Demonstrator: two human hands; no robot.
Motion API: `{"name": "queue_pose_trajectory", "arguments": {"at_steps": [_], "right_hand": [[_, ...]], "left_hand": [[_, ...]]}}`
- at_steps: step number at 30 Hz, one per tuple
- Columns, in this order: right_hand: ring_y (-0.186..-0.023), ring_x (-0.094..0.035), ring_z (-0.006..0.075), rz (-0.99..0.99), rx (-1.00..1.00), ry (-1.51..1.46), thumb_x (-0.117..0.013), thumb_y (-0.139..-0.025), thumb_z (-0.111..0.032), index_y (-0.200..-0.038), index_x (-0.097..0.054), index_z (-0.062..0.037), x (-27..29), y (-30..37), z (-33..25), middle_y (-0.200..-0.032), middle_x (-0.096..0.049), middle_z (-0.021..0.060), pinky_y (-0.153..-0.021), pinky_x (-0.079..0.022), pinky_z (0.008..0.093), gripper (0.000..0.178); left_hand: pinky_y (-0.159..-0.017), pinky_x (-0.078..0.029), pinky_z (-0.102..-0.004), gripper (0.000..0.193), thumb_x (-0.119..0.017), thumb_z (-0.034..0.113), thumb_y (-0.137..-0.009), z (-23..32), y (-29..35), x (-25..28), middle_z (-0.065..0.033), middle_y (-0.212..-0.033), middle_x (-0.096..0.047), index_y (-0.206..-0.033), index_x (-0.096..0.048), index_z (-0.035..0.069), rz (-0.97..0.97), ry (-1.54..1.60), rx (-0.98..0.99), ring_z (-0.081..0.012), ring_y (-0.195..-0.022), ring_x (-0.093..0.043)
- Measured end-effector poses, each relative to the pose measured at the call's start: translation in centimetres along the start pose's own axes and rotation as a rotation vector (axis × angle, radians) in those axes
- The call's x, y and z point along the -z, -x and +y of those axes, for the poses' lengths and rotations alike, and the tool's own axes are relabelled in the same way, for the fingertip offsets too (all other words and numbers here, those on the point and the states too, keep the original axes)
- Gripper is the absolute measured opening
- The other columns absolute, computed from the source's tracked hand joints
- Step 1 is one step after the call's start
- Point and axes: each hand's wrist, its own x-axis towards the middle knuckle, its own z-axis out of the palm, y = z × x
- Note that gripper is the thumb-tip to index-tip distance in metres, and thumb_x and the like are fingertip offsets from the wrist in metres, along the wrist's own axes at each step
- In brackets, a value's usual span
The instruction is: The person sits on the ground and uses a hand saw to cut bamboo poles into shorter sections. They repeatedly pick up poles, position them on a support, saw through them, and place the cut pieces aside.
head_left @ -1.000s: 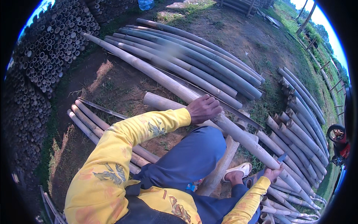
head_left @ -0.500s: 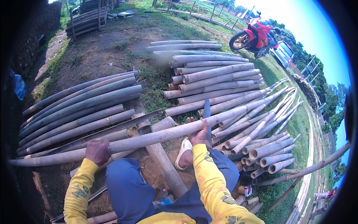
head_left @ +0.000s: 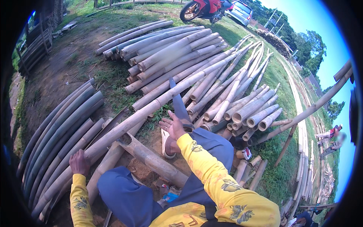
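Observation:
A long pale bamboo pole (head_left: pixel 159 103) slants from the lower left up to the piles at the far right. My left hand (head_left: pixel 79 162) holds it near its lower end, the fingers bent over it. My right hand (head_left: pixel 174 125) is off the pole, open with fingers spread, just above my right knee. Beside that hand a handsaw (head_left: pixel 179 102) stands with its blade tilted upward against the far side of the pole; its handle is partly hidden by my leg. A thick cut bamboo piece (head_left: pixel 155 160) lies between my legs, beneath the pole.
Stacked bamboo poles (head_left: pixel 177 49) lie ahead, with curved dark poles (head_left: pixel 62 132) at left and cut ends (head_left: pixel 261 117) at right. A raised bamboo rail (head_left: pixel 306 111) crosses the right side. A red motorcycle (head_left: pixel 206 8), a silver car (head_left: pixel 239 13) and other people (head_left: pixel 332 140) are farther off.
My right hand has let go of the pole and opened. The view has swung right, so the piles appear farther left. My left hand stays on the pole, which appears more steeply slanted.

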Motion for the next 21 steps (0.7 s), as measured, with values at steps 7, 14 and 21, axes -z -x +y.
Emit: {"name": "queue_pose_trajectory", "arguments": {"at_steps": [7,14,21], "right_hand": [[-0.094,-0.070,0.0237,-0.032,-0.016,0.307,-0.072,-0.096,-0.039,-0.137,-0.052,-0.0099,0.7,0.4,0.4,-0.107,-0.069,0.0101,-0.085,-0.055,0.0398,0.053],[-0.095,-0.070,0.0226,0.010,-0.006,0.321,-0.067,-0.100,-0.039,-0.140,-0.052,-0.0087,0.3,-1.4,2.3,-0.108,-0.067,0.0104,-0.084,-0.055,0.0384,0.052],[-0.113,-0.063,0.0311,0.110,0.001,0.280,-0.069,-0.091,-0.067,-0.153,-0.040,-0.0096,-5.3,-4.0,4.7,-0.132,-0.056,0.0212,-0.097,-0.049,0.0471,0.089]], "left_hand": [[-0.095,-0.043,-0.0434,0.039,-0.080,0.014,-0.067,-1.2,-2.0,-1.3,-0.0110,-0.097,-0.069,-0.099,-0.058,0.010,0.004,-0.070,-0.064,-0.0290,-0.099,-0.065],[-0.094,-0.042,-0.0434,0.037,-0.075,0.006,-0.070,-4.5,-5.2,-2.1,-0.0124,-0.093,-0.067,-0.102,-0.057,0.008,0.083,-0.126,-0.120,-0.0308,-0.095,-0.066],[-0.091,-0.044,-0.0428,0.039,-0.079,0.010,-0.064,-1.2,-0.8,-2.9,-0.0141,-0.088,-0.065,-0.097,-0.057,0.008,-0.044,-0.008,-0.124,-0.0336,-0.089,-0.066]]}}
